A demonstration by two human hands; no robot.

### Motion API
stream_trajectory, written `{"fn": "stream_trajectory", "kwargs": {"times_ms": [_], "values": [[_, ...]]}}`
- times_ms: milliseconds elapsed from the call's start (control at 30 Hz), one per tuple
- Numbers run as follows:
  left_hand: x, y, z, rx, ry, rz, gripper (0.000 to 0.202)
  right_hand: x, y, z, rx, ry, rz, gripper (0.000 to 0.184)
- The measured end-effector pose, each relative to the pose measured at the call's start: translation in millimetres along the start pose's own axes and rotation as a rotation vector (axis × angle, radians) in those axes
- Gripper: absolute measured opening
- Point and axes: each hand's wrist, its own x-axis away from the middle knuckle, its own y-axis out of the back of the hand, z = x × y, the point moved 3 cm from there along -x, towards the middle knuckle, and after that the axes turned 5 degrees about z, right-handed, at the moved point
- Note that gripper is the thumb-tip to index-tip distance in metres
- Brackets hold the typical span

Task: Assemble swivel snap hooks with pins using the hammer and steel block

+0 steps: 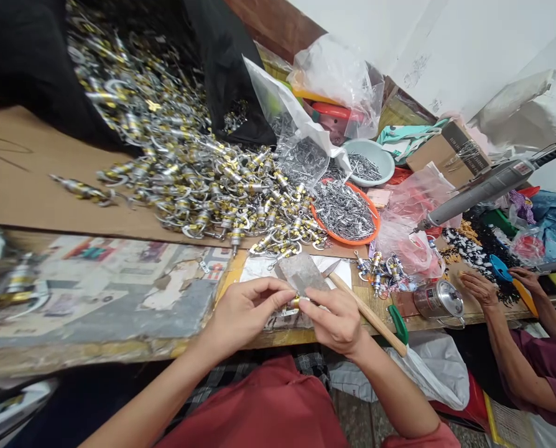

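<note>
Between my left hand [252,308] and my right hand [336,317] is a small silver-and-gold metal fitting [296,303]. My left thumb and forefinger pinch its left side, and the fingers of my right hand close on its right side. Part of the fitting is hidden by the fingertips. Just beyond my hands lies a flat grey metal block [303,271] on white paper. A hammer [369,314] with a wooden handle rests beside my right hand, its handle reaching over the table edge. Similar silver-and-gold fittings [213,186] with curved arms form a big heap in front.
An orange basin [375,227] and a pale blue bowl [386,163] hold small metal parts. A grey power screwdriver [478,194] hangs at right. A metal mug [439,298] and green-handled tool [398,323] stand near a co-worker's hands [479,288]. A black bag [21,68] lies left.
</note>
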Motion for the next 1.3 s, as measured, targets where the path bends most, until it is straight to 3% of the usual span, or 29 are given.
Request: {"fn": "stream_trajectory", "kwargs": {"times_ms": [133, 267, 367, 467, 533, 600, 667, 733, 800, 900, 1100, 1300], "values": [[1, 0.6, 0, -0.025, -0.003, -0.021, 0.019, -1, 0, -1, -0.019, -0.010, -0.010, 0.026], [4, -1.1, 7, 0.093, 0.081, 0.025, 0.021, 1, -6, -2, -0.174, -0.185, 0.004, 0.024], [7, -4.1, 13, 0.245, 0.143, 0.047, 0.050, 0, -6, 0, -0.348, -0.341, 0.005, 0.017], [7, -5.1, 16, 0.283, 0.137, 0.051, 0.064, -6, -4, -9, -0.458, -0.428, 0.136, 0.014], [5, -4.8, 18, 0.281, 0.148, 0.072, 0.064, -14, -1, -32, -0.394, -0.470, 0.219, 0.015], [2, -4.4, 20, 0.279, 0.175, 0.111, 0.068, -21, 2, -69, -0.143, -0.568, 0.244, 0.017], [0, -4.3, 20, 0.286, 0.193, 0.161, 0.073, -27, 0, -113, 0.222, -0.727, 0.413, 0.026], [-2, -4.9, 20, 0.309, 0.206, 0.212, 0.075, -33, -7, -148, 0.305, -0.777, 0.501, 0.028], [-3, -6.1, 20, 0.359, 0.219, 0.261, 0.076, -37, -16, -170, 0.325, -0.787, 0.564, 0.025], [-5, -7.4, 20, 0.427, 0.258, 0.296, 0.080, -41, -27, -180, 0.338, -0.775, 0.620, 0.024], [-8, -3.1, 24, 0.452, 0.322, 0.200, 0.087, -35, -26, -182, 0.269, -0.759, 0.586, 0.028], [-8, -2.5, 27, 0.484, 0.316, 0.195, 0.088, -36, -9, -169, 0.178, -0.776, 0.354, 0.022]]}}
